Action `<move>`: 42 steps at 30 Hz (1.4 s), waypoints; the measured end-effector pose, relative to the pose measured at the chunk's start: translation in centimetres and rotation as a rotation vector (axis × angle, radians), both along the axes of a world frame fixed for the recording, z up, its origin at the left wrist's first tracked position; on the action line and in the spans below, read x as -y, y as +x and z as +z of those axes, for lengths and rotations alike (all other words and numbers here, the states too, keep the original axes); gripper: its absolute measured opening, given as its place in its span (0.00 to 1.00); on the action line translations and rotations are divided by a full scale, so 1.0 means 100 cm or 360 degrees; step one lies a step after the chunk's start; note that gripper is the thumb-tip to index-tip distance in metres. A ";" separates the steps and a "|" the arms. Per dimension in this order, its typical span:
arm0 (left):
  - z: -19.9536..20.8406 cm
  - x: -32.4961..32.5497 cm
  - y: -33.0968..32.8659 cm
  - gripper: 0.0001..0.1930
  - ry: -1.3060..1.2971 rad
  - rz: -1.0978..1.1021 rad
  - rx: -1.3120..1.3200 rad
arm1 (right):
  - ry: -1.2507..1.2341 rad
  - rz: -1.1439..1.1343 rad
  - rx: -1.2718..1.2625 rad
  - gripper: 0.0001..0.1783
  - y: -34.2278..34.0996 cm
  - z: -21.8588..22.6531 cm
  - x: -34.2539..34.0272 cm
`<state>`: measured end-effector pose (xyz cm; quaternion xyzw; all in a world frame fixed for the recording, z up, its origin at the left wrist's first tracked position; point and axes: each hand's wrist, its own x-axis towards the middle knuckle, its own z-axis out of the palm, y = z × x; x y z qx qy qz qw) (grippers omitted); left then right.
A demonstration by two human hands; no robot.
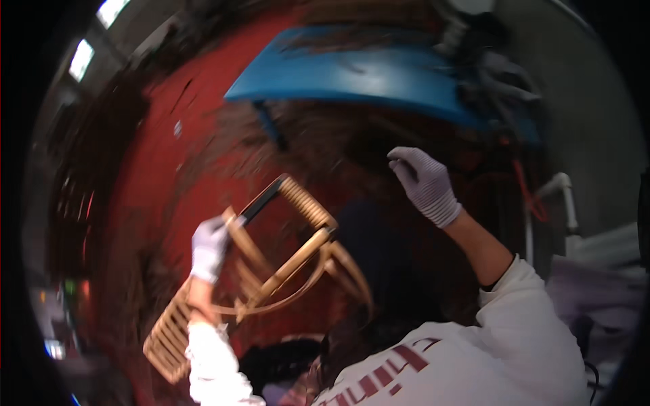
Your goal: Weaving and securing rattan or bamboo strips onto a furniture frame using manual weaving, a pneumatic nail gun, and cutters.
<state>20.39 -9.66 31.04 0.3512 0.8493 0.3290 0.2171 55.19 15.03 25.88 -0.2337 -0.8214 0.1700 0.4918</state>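
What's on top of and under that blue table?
On top, blurred brown debris lies toward the far side. Underneath, a blue leg and brown-littered red floor show; deeper in is too dark, and the tabletop covers the rest.

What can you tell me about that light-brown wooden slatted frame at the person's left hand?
The light-brown wooden slatted frame looks like wood or bamboo, with straight rails, a ribbed end piece, a dark strip along one side and a thin curved strip. The slatted panel left of the bare forearm seems to belong to it. It is tilted, its joints too blurred to judge. The white-gloved left hand grips its upper-left end; the white-gloved right hand is apart from it.
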 end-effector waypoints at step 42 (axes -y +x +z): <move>0.038 0.007 0.025 0.14 0.0230 0.0144 -0.0125 | -0.1615 0.0851 0.0485 0.10 -0.010 0.172 0.054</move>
